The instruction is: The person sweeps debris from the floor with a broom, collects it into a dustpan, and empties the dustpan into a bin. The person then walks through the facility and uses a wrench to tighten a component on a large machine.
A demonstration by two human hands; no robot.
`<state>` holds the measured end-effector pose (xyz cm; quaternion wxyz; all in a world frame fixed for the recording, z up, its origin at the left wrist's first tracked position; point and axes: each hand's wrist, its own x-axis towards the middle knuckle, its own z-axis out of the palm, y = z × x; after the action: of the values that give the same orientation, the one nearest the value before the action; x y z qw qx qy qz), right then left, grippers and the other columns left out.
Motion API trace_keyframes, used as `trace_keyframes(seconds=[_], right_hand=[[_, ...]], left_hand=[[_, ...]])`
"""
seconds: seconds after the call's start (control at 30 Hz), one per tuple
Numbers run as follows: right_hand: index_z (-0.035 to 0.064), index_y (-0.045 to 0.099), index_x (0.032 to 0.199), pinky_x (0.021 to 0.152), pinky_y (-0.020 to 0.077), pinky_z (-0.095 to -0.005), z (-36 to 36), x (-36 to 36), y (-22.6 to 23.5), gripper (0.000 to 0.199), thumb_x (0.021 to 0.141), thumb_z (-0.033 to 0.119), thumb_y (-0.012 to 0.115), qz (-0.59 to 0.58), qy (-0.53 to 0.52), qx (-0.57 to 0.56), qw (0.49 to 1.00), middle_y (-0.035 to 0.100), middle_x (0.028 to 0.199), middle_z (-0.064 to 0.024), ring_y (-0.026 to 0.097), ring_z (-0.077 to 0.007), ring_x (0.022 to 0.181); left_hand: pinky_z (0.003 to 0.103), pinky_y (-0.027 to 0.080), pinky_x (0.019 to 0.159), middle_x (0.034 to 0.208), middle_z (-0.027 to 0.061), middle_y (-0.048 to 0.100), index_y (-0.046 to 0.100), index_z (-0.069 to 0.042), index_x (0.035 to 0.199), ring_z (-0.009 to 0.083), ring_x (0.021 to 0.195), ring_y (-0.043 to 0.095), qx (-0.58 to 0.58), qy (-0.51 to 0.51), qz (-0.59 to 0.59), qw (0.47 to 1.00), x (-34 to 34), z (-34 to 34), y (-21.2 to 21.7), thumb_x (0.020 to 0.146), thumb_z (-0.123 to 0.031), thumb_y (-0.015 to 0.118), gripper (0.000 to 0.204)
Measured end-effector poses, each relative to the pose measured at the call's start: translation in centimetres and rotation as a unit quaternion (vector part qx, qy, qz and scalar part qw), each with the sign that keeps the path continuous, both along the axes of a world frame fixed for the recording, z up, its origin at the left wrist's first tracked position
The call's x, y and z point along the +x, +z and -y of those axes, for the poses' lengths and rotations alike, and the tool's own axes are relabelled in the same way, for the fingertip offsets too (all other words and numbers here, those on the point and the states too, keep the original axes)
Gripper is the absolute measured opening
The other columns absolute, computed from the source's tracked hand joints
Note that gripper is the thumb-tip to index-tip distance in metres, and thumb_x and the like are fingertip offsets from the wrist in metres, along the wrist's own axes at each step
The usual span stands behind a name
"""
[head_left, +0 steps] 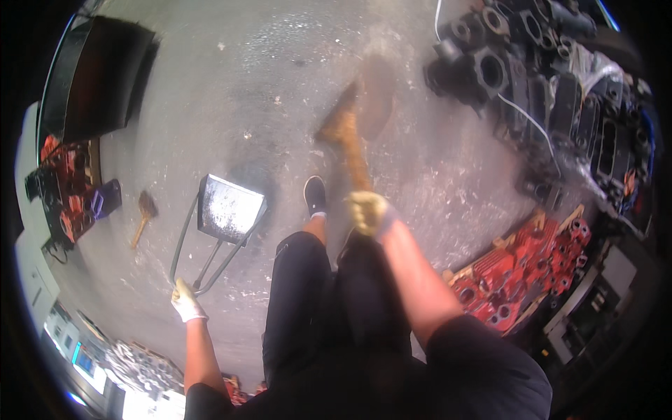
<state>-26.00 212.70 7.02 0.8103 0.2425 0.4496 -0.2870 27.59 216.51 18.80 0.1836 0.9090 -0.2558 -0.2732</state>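
My left hand (pixel 187 302), in a pale work glove, is closed round the tubular handle of a metal dustpan (pixel 229 206). The pan is tilted, its bright inner face toward me. In a yellowish glove, my right hand (pixel 369 212) grips a short straw broom (pixel 346 129) by its handle. The broom points away from me, its head over or on the floor; motion blurs it, so contact is unclear. Beyond my left hand, a small brush (pixel 145 210) with a wooden handle lies on the floor.
Dark metal castings (pixel 546 91) are piled at the far right. Nearer on that side, red engine parts (pixel 504 280) lie on wood. A big black bin (pixel 98 77) stands at the far left, above red parts and a purple container (pixel 105 199). The grey floor (pixel 210 105) has scattered specks.
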Motion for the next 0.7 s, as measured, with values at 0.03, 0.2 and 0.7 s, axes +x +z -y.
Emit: trace_keyframes(seconds=[0.03, 0.2, 0.7], right_hand=[[0.0163, 0.058, 0.085, 0.041, 0.0356, -0.0266, -0.2, -1.9, 2.5, 0.010, 0.086, 0.023, 0.065, -0.043, 0.034, -0.009, 0.998, 0.050, 0.063, 0.0050, 0.045, -0.0108, 0.049], [0.0192, 0.055, 0.079, 0.041, 0.0351, -0.0277, -0.1, -12.0, 2.7, 0.016, 0.077, 0.021, 0.072, -0.267, 0.078, 0.120, 0.953, 0.055, 0.060, 0.0030, 0.050, -0.0144, 0.047], [0.0159, 0.057, 0.076, 0.062, 0.0494, -0.0305, 22.5, 4.6, -3.8, 0.010, 0.082, 0.019, 0.064, -0.198, 0.220, 0.072, 0.952, 0.058, 0.070, -0.0009, 0.058, -0.0186, 0.062]], left_hand=[[0.031, 0.032, 0.057, 0.060, -0.0025, 0.042, 0.045, -0.009, 0.061, 0.0100, 0.059, 0.037, -0.003, 0.007, 0.002, 1.000, -0.1, -0.2, 0.0, 0.092, -0.036, 0.053, 0.042], [0.029, 0.032, 0.056, 0.060, -0.0035, 0.042, 0.046, -0.009, 0.062, 0.0091, 0.058, 0.037, -0.006, 0.048, -0.016, 0.999, -2.1, -1.1, 0.0, 0.093, -0.034, 0.054, 0.041], [0.029, 0.039, 0.062, 0.060, -0.0012, 0.046, 0.049, -0.009, 0.063, 0.0106, 0.059, 0.042, -0.023, 0.202, -0.025, 0.979, -10.1, -4.2, 5.4, 0.094, -0.034, 0.053, 0.040]])
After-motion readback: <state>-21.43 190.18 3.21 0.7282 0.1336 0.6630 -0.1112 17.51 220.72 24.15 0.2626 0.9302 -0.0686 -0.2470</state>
